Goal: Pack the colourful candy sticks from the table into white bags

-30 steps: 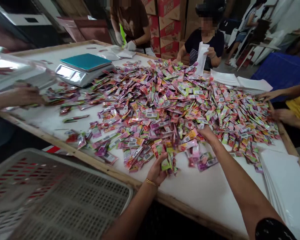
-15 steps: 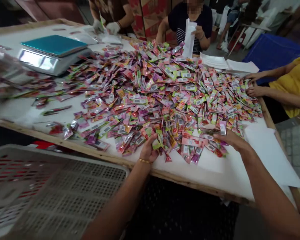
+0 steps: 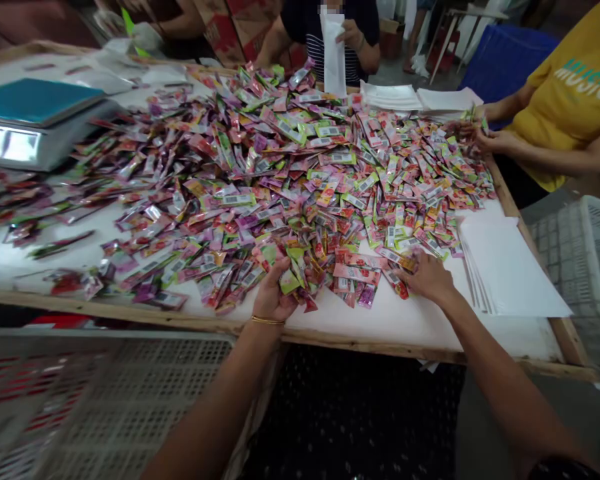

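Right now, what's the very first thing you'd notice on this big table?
A huge heap of bright little packets covers the middle of the white table. At its near edge the left hand grips a bunch of them, and the right hand lies flat on others. A scale sits far left, white bags on the right.

My left hand (image 3: 273, 297) is bare, with a thin gold bangle (image 3: 267, 321) round the wrist and no sleeve on the forearm. My right hand (image 3: 427, 277) is bare too, without rings; a dark sleeve edge (image 3: 560, 468) shows far up that arm.
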Tool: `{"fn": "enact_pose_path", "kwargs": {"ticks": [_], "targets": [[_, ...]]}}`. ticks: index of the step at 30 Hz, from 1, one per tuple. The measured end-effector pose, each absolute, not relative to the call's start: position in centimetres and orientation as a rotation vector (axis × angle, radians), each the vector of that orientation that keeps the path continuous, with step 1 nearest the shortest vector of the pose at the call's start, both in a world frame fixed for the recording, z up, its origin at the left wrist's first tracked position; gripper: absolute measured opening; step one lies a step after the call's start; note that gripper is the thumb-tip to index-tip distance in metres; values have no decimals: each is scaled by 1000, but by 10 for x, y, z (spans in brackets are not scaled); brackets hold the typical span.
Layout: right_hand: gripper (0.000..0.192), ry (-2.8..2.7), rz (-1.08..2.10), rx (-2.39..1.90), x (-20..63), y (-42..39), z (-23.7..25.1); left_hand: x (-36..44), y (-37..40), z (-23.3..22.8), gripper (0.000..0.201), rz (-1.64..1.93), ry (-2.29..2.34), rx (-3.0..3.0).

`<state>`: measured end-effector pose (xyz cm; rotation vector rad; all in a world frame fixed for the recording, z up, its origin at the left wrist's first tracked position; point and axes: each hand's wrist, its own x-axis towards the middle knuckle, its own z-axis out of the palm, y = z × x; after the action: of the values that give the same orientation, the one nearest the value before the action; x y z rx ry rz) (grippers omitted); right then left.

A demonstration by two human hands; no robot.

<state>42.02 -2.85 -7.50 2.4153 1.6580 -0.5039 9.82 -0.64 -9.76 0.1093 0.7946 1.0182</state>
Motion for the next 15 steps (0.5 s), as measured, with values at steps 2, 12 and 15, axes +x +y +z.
{"fn": "enact_pose_path", "kwargs": {"ticks": [2, 12, 15], "targets": [[102, 1639, -466, 2396, 406, -23, -77, 110, -10, -94, 21, 979, 777, 125], [29, 2060, -496, 2141, 424, 22, -84, 143, -25, -89, 30, 781, 834, 158], [15, 2173, -547, 2241, 440, 30, -74, 145, -25, -84, 30, 765, 842, 157]]}}
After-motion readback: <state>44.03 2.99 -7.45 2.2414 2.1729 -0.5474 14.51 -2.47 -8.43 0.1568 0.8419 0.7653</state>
